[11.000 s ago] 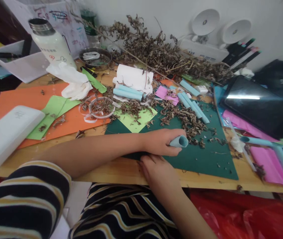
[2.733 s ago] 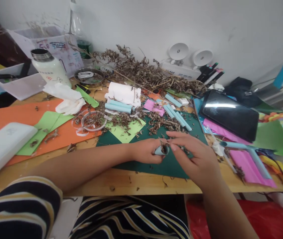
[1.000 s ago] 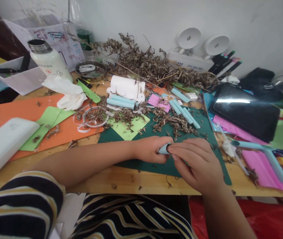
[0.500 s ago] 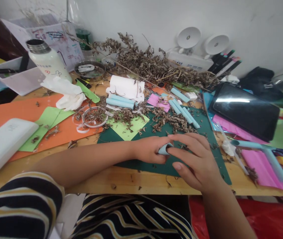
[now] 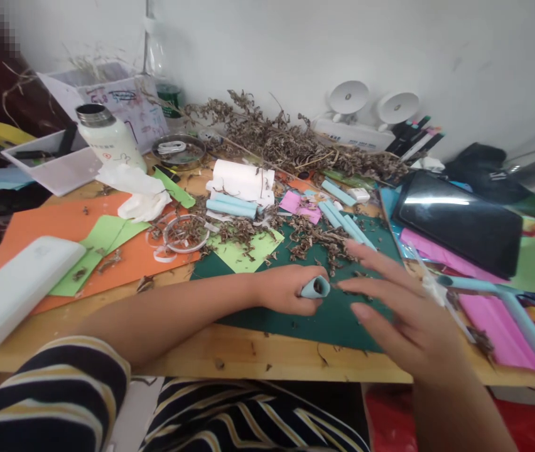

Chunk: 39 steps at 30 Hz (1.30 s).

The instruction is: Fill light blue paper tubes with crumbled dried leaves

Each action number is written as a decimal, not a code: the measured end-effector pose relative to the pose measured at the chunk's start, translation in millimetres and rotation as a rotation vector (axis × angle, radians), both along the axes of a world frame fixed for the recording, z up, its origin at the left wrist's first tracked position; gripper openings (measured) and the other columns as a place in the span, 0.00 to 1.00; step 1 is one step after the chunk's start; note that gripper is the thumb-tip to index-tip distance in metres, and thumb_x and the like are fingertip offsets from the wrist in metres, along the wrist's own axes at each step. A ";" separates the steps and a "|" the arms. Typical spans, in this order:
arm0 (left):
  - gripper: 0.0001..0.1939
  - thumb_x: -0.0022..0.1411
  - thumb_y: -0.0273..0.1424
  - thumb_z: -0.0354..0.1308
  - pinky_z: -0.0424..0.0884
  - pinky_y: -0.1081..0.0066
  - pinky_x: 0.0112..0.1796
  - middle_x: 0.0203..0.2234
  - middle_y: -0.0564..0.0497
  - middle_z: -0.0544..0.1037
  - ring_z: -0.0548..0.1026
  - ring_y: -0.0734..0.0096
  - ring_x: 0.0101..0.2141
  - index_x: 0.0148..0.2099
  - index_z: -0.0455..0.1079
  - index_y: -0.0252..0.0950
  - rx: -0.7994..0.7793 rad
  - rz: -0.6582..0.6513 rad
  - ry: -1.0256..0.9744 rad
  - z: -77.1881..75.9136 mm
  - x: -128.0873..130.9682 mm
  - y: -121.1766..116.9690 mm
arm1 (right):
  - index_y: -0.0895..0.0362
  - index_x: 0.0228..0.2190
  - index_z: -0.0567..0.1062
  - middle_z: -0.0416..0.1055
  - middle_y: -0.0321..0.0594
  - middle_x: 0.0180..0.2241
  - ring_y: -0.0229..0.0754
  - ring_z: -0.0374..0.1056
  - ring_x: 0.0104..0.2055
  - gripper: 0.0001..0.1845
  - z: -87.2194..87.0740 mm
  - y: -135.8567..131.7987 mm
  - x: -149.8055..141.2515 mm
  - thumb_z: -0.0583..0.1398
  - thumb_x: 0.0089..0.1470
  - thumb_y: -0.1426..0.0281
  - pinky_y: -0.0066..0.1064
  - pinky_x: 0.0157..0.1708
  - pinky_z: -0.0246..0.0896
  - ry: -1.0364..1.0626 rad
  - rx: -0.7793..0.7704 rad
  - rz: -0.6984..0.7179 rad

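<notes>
My left hand point(image 5: 286, 290) is wrapped round a light blue paper tube point(image 5: 313, 289); the tube's near mouth points toward my right hand, with dark dried leaf bits inside. Just to the right, my right hand point(image 5: 397, 307) has its fingers spread, holds nothing and is slightly blurred. Both are over a green cutting mat point(image 5: 267, 326). Crumbled dried leaves point(image 5: 317, 238) lie on the mat behind the hands. More blue paper tubes point(image 5: 343, 220) rest beyond them, and a light green paper square point(image 5: 248, 251) is partly covered by leaf bits.
Dried leafy stalks point(image 5: 272, 135) stretch along the wall. An open bottle point(image 5: 114, 141) and a white box-shaped case point(image 5: 22, 292) stand or lie at left. On the right are a dark tablet point(image 5: 460, 220) and pink paper point(image 5: 498, 333). A clear tape roll point(image 5: 186, 234) lies left of the green square.
My right hand has pulled away from the tube's mouth to the right, its fingers spreading. The left hand keeps its grip on the tube. The view has shifted a little.
</notes>
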<state>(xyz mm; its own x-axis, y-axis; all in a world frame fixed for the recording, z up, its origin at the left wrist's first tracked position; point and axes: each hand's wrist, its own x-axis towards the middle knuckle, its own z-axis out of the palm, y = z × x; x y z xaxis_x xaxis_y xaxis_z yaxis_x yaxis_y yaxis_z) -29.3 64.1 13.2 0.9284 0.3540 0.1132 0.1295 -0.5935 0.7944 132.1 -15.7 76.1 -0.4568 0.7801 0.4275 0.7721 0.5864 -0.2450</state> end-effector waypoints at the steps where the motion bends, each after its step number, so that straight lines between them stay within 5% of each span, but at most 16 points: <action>1: 0.08 0.49 0.26 0.50 0.62 0.80 0.27 0.25 0.55 0.69 0.67 0.78 0.26 0.34 0.56 0.35 -0.016 -0.012 -0.009 0.0 -0.1 -0.1 | 0.55 0.35 0.68 0.54 0.45 0.54 0.49 0.56 0.52 0.11 1.1 -1.1 3.8 0.53 0.47 0.73 0.45 0.47 0.56 0.033 0.014 -0.020; 13: 0.09 0.47 0.25 0.51 0.58 0.81 0.23 0.22 0.57 0.67 0.64 0.80 0.23 0.33 0.56 0.36 -0.024 0.000 -0.029 -3.2 0.6 -2.5 | 0.56 0.33 0.70 0.52 0.46 0.54 0.51 0.49 0.55 0.10 5.0 -1.6 -1.1 0.54 0.45 0.72 0.48 0.48 0.52 -0.184 0.031 0.055; 21: 0.09 0.47 0.27 0.52 0.59 0.80 0.24 0.20 0.57 0.65 0.65 0.79 0.22 0.31 0.54 0.35 -0.039 0.023 -0.083 -6.0 1.5 -4.5 | 0.55 0.29 0.72 0.52 0.42 0.55 0.58 0.48 0.55 0.09 15.7 -2.0 -24.5 0.53 0.44 0.71 0.52 0.43 0.56 -0.433 -0.143 -0.057; 28: 0.08 0.47 0.26 0.51 0.59 0.80 0.23 0.20 0.57 0.64 0.64 0.79 0.22 0.30 0.53 0.35 -0.015 0.029 -0.105 -5.6 1.9 -4.4 | 0.51 0.30 0.74 0.48 0.37 0.57 0.57 0.47 0.56 0.11 34.3 0.9 -24.9 0.53 0.45 0.67 0.53 0.45 0.52 -0.508 -0.157 -0.064; 39: 0.09 0.47 0.27 0.52 0.61 0.80 0.24 0.21 0.57 0.66 0.66 0.79 0.22 0.33 0.55 0.36 0.009 -0.002 -0.045 -5.0 0.0 -5.1 | 0.49 0.30 0.74 0.46 0.36 0.58 0.58 0.44 0.57 0.11 40.8 3.5 -25.0 0.54 0.43 0.65 0.56 0.46 0.49 -0.565 -0.184 -0.033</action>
<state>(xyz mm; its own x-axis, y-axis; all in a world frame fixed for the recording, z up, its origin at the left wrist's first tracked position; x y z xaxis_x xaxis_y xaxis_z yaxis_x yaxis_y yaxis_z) -29.3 59.0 8.1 0.9230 0.3509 0.1577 0.0928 -0.6008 0.7940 107.1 -12.2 116.9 -0.5487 0.8358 -0.0189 0.8294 0.5470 0.1138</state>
